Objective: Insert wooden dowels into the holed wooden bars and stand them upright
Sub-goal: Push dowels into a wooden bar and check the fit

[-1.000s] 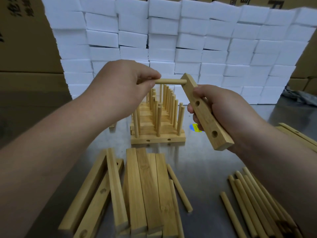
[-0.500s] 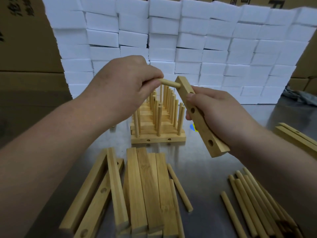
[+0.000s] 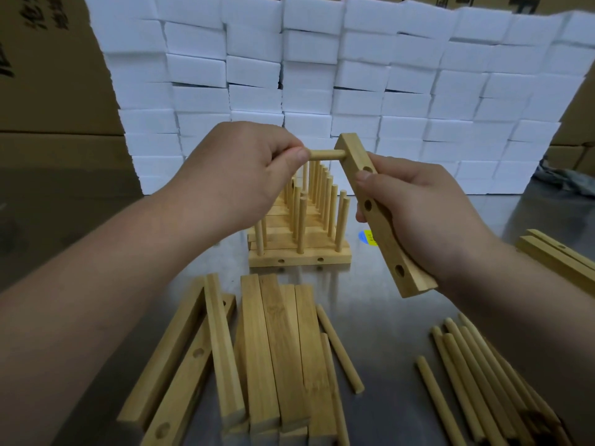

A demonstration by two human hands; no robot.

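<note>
Both bare forearms reach in from the lower corners, the left grip (image 3: pixel 238 169) knuckles-up, its fingertips pinching the end of a dowel (image 3: pixel 325 155), the right grip (image 3: pixel 425 204) curled round a holed bar (image 3: pixel 383 239), thumb on its face.

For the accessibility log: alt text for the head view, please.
A person's left hand pinches a dowel seated in the end hole of a holed bar held in the right hand. Beyond, finished bars stand with upright dowels; loose bars and loose dowels lie on the metal table.
</note>
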